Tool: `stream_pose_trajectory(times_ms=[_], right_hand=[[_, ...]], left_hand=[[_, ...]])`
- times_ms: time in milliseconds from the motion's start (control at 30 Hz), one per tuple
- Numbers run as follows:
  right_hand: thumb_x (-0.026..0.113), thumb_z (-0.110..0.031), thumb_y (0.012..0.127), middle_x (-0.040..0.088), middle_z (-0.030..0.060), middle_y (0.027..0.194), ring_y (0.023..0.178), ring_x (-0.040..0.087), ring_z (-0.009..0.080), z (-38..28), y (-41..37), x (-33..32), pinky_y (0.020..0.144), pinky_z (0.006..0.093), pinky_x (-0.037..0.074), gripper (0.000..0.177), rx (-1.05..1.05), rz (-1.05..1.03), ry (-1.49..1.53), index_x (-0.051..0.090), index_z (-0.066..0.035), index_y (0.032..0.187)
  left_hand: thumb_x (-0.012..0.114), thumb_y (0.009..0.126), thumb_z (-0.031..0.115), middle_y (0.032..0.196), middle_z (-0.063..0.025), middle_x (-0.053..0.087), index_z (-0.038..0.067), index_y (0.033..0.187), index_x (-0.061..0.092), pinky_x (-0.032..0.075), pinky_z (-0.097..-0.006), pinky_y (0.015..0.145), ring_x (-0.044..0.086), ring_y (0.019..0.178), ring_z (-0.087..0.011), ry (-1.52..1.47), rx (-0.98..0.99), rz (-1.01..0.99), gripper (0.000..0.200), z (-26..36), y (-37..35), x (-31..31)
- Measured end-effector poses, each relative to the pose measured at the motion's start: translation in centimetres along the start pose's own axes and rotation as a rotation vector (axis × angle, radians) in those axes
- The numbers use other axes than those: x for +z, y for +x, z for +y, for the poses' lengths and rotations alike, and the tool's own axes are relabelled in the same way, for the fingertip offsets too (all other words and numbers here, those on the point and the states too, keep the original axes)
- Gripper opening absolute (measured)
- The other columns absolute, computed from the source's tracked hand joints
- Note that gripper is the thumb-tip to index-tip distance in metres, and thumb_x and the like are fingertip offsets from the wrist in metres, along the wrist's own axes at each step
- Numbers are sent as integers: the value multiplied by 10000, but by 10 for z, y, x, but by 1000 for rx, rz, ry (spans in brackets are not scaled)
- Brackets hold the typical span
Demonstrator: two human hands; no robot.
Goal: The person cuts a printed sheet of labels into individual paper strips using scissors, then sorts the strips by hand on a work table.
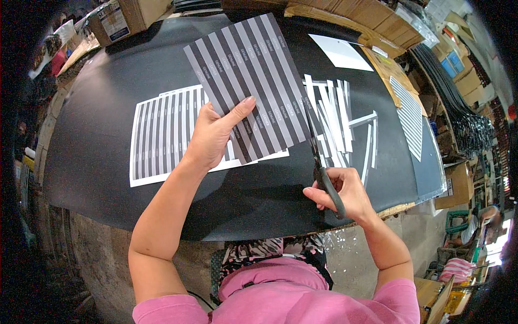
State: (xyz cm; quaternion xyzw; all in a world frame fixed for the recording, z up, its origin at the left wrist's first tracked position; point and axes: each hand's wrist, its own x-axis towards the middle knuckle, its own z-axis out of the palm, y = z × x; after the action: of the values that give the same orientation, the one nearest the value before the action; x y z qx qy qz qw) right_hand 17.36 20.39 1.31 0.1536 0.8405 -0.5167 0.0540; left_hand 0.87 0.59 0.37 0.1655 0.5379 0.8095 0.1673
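A striped black-and-grey sheet (253,70) with small printed words is raised above the table, tilted. My left hand (218,129) grips its lower left part, thumb on top. My right hand (342,191) has its fingers in the handles of dark scissors (328,186), whose blades reach up to the sheet's lower right edge. Under and left of the raised sheet lies a stack of white-bordered striped sheets (164,135). Behind the scissors, cut white and dark strips (337,116) lie in a loose heap.
The black table (97,124) carries a white sheet (340,52) at the back right and a striped piece (407,119) at the right edge. Cardboard (356,24) lines the back, with a box (121,21) at the back left. Black strips (453,97) hang on the right.
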Motion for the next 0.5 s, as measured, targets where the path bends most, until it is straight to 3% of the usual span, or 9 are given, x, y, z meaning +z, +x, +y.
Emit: stream_pose_trajectory(times_ms=[500], right_hand=[[778,-334,670,563,25,544,524,504,63,-3,-1,0,487,220,405,359,5,-2,-5,624,-11,637]], left_hand=[[659,824,190,930,-101,640,-9,1011,584,481,-274,808,612,856,-135,1,10,-8,284,-1,1,-1]])
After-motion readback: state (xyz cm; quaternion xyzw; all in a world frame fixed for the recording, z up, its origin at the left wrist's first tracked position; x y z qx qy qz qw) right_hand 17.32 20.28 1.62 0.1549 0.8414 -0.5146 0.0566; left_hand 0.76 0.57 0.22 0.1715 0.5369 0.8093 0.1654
